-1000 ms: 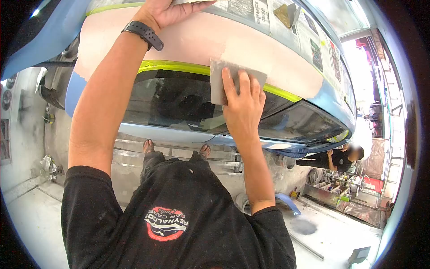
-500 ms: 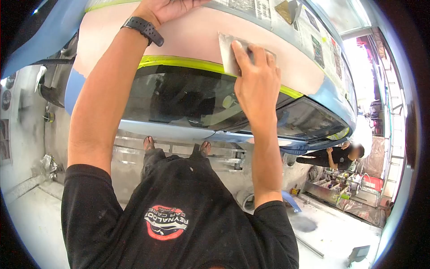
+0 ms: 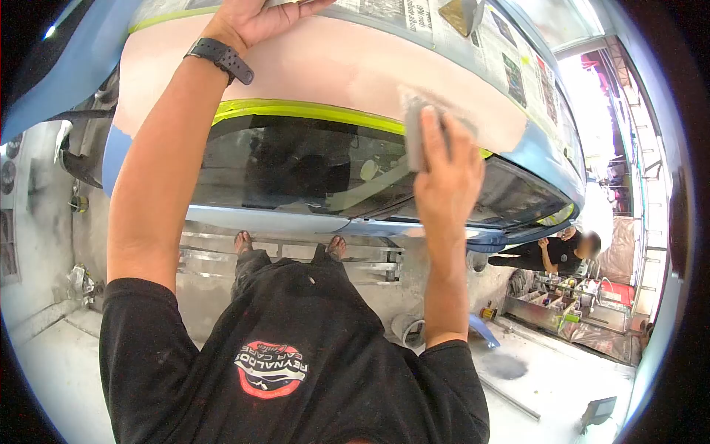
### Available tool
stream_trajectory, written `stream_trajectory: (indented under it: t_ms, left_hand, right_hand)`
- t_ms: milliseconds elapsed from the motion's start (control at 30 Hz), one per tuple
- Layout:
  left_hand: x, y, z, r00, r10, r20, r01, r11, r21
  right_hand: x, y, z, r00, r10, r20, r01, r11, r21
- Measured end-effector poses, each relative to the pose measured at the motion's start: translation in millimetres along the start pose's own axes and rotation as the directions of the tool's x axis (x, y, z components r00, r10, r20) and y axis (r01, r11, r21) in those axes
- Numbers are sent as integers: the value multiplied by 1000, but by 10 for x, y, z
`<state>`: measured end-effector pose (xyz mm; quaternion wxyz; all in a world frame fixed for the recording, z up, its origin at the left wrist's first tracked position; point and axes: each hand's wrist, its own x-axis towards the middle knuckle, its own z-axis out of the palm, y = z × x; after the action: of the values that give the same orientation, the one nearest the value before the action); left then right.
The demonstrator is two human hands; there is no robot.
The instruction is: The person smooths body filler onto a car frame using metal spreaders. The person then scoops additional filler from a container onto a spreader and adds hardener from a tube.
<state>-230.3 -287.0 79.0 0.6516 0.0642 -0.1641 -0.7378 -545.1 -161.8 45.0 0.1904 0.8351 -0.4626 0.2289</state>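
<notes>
My right hand [image 3: 450,159] grips a flat grey putty spreader [image 3: 416,144], fingers laid along its face. The spreader is tilted at the lower border of the pale pink coated strip [image 3: 310,63] on the car's roof edge, over the yellow-green masking tape [image 3: 296,108]. At the top edge of the view, my left hand [image 3: 266,21] is palm up above the strip, curled at a pale thing that is mostly cut off. A dark watch [image 3: 220,59] is on that wrist.
Newspaper [image 3: 436,46] masks the roof, with a flat brownish-grey piece [image 3: 462,15] lying on it. Dark side windows [image 3: 296,163] lie below the tape. At right, a person in black [image 3: 566,255] is beside a rack of supplies [image 3: 543,303]. A lamp [image 3: 597,413] stands lower right.
My right hand and the spreader have moved right and slightly down, and the spreader has turned more edge-on. My left hand has shifted a little left in view.
</notes>
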Motion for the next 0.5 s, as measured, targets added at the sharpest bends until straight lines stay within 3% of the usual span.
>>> stream_trajectory:
  t_ms: [67,300,400,500]
  left_hand:
    - [2,-23,34,1000,-1,9,1,1000,22]
    - [-16,0,23,997,28,67,-34,995,91]
    - [-43,0,43,1000,30,-7,-29,991,127]
    - [20,48,-79,992,10,129,-28,990,137]
  right_hand:
    - [239,118,-143,998,54,39,-56,997,58]
    - [603,89,18,999,-14,46,11,997,76]
    - [656,121,119,998,-46,30,45,998,44]
    - [641,93,124,998,-52,44,49,997,51]
